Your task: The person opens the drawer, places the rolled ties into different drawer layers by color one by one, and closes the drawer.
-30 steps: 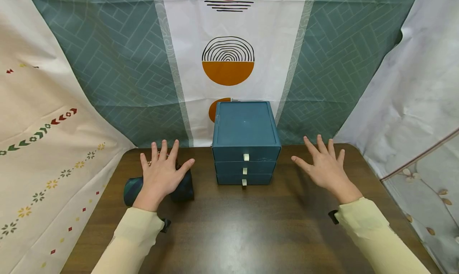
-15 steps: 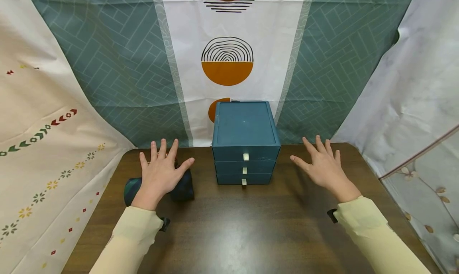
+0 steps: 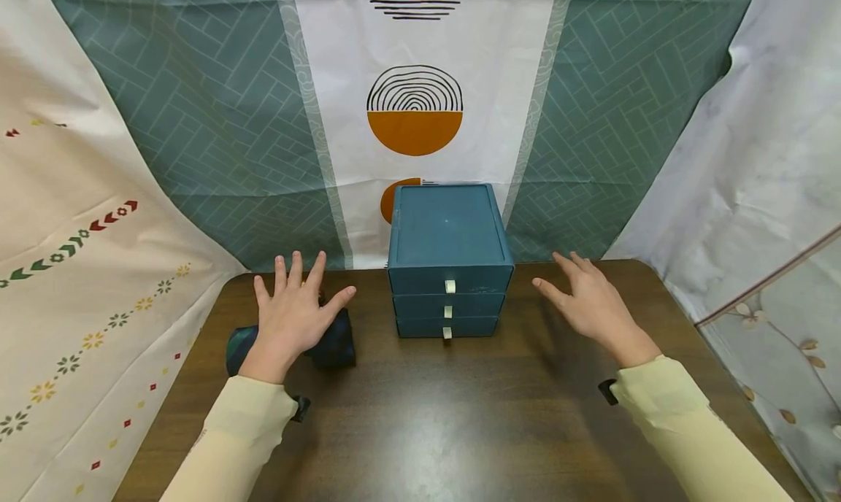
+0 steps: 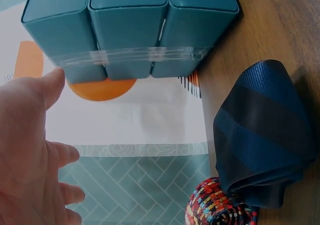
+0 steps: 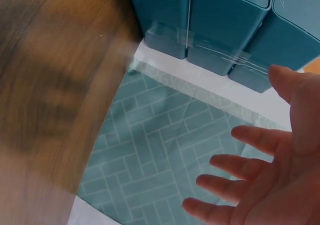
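My left hand [image 3: 292, 323] hovers at the left with fingers spread, over a folded dark blue striped cloth [image 4: 267, 130] that looks like a necktie. It hides much of this cloth in the head view. Beside the cloth, a multicoloured woven round piece [image 4: 212, 202] shows at the bottom of the left wrist view. My right hand [image 3: 601, 309] is held in the air at the right, fingers extended and holding nothing. Between the two hands stands a blue three-drawer box [image 3: 450, 228] with small pale pull tabs, all its drawers pushed in.
The brown wooden table [image 3: 420, 414] runs under everything. A patterned green and white cloth [image 3: 585, 159] hangs right behind the box. Cream fabric [image 3: 98, 283] closes off the left side and white fabric [image 3: 755, 181] the right. Clear tape [image 4: 135, 55] wraps the box's drawers.
My right hand has turned a little, its fingers now closer together and foreshortened. My left hand has hardly moved. The box and the cloth stay in place.
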`<control>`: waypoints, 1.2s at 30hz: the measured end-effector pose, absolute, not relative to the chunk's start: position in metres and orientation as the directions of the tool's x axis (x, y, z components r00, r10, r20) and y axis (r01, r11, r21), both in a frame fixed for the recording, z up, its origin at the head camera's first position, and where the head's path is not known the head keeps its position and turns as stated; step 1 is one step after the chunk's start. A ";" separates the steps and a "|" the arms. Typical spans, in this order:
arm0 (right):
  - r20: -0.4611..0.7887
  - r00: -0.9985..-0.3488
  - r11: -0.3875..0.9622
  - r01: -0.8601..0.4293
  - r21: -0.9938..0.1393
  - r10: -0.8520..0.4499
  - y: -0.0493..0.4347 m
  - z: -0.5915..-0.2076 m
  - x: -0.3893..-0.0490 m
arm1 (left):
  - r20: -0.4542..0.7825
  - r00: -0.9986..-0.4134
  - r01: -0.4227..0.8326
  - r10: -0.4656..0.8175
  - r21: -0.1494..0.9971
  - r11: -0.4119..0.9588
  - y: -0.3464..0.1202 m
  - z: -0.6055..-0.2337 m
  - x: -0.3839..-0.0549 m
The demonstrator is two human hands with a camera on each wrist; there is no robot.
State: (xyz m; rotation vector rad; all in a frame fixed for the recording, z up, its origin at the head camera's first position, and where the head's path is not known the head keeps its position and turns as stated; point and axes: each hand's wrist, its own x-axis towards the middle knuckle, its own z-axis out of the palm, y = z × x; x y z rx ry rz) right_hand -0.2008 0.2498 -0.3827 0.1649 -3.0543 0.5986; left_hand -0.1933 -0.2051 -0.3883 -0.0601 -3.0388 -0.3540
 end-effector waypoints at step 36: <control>0.234 -0.972 0.508 -0.217 -0.834 -0.031 0.185 -0.353 -0.220 | 0.447 -0.877 0.476 0.174 0.765 0.434 -0.105 -0.364 -0.171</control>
